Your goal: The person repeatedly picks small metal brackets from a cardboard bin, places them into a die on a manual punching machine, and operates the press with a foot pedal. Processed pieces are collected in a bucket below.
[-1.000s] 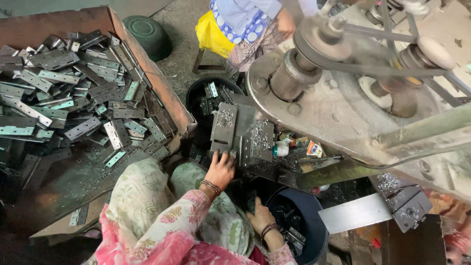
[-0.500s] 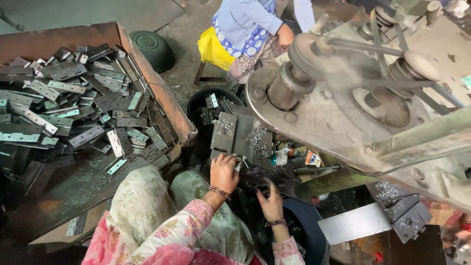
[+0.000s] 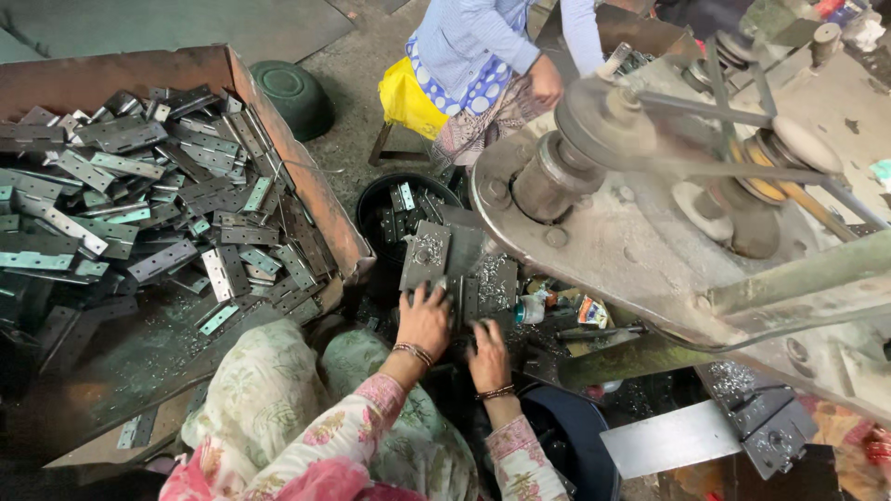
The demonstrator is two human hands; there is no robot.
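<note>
Grimy workshop floor — 2 hands, left hand (image 3: 424,320) and right hand (image 3: 487,355), grip flat grey hinge plates (image 3: 461,299).

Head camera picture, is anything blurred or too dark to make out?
Head view: the belt wheel on the machine is smeared by motion blur; hinge plates in the rusty bin are sharp in even light; the space under both hands falls into deep shadow.

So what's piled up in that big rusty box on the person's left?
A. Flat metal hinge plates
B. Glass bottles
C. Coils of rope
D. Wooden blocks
A: the rusty box is heaped with flat grey metal hinge plates, many showing screw holes, while the left hand and right hand rest on similar metal pieces at the machine bed.
</note>
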